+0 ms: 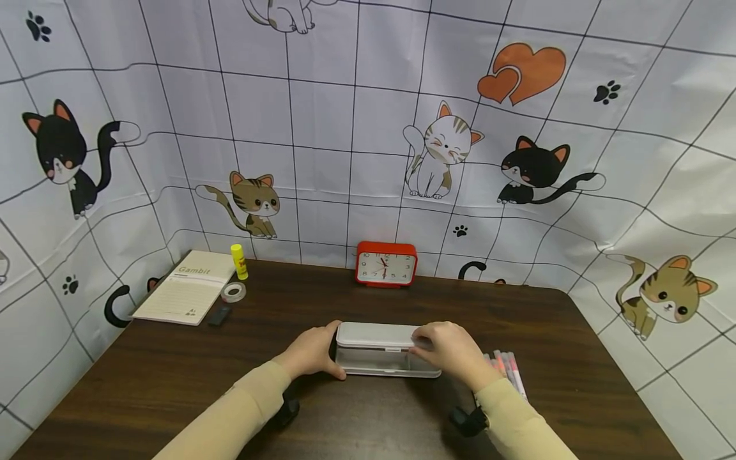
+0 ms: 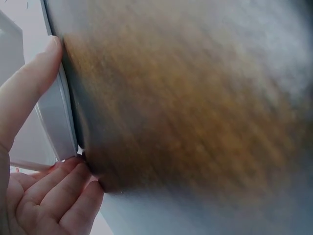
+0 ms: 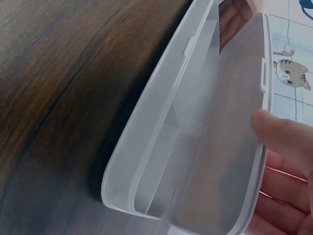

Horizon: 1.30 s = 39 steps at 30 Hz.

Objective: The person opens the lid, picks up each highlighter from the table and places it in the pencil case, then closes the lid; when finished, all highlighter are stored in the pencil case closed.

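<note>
A long white pencil case [image 1: 368,370] lies on the brown table in front of me, its lid [image 1: 370,335] partly raised. Around the case's left end my left hand [image 1: 310,352] is curled, thumb at the front and fingers at the far side. The left wrist view shows that thumb on the wall of the case [image 2: 55,115]. My right hand [image 1: 451,350] pinches the lid near its right end. In the right wrist view, the thumb presses on the lid's rim [image 3: 259,142] with the fingers behind it. Inside, the case shows a low divider and bare compartments.
Several pink-ended markers [image 1: 508,366] lie by my right forearm. A red clock [image 1: 386,264] stands at the back. Far left are a notepad [image 1: 186,287], a yellow glue stick [image 1: 239,262], a tape roll [image 1: 225,295] and a small dark block [image 1: 219,315].
</note>
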Each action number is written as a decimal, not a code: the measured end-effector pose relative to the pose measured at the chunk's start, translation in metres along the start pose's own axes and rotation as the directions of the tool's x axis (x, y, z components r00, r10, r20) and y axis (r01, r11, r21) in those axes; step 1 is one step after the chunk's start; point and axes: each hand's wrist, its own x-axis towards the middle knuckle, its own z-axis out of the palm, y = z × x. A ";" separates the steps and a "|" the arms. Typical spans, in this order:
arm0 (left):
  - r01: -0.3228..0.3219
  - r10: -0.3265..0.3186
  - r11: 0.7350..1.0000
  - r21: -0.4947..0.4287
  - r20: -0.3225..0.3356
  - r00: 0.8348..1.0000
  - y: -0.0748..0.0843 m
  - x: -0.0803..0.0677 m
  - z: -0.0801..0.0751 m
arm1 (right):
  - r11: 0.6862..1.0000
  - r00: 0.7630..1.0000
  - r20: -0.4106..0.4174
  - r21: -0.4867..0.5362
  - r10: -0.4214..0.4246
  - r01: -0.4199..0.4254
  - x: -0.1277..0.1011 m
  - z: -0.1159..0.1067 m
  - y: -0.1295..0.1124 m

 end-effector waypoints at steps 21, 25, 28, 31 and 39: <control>0.045 -0.045 0.999 0.001 0.014 0.999 0.004 -0.002 0.000 | 1.000 0.993 -0.116 0.019 -0.020 0.023 0.004 -0.005 0.009; 0.048 -0.048 0.999 0.013 0.025 0.999 0.004 -0.002 0.000 | 0.999 0.993 -0.117 0.034 -0.012 0.016 0.007 -0.007 0.011; 0.047 -0.048 0.999 0.028 0.037 0.998 0.003 -0.002 0.000 | 0.999 0.994 -0.112 0.049 -0.001 0.006 0.009 -0.009 0.012; 0.047 -0.048 0.998 0.036 0.042 0.998 0.003 -0.003 0.000 | 0.998 0.994 -0.109 0.068 0.015 -0.007 0.010 -0.011 0.013; 0.035 -0.036 0.998 0.046 0.030 0.999 0.005 -0.004 0.001 | 0.989 0.984 -0.116 0.081 0.133 -0.124 0.013 -0.014 0.014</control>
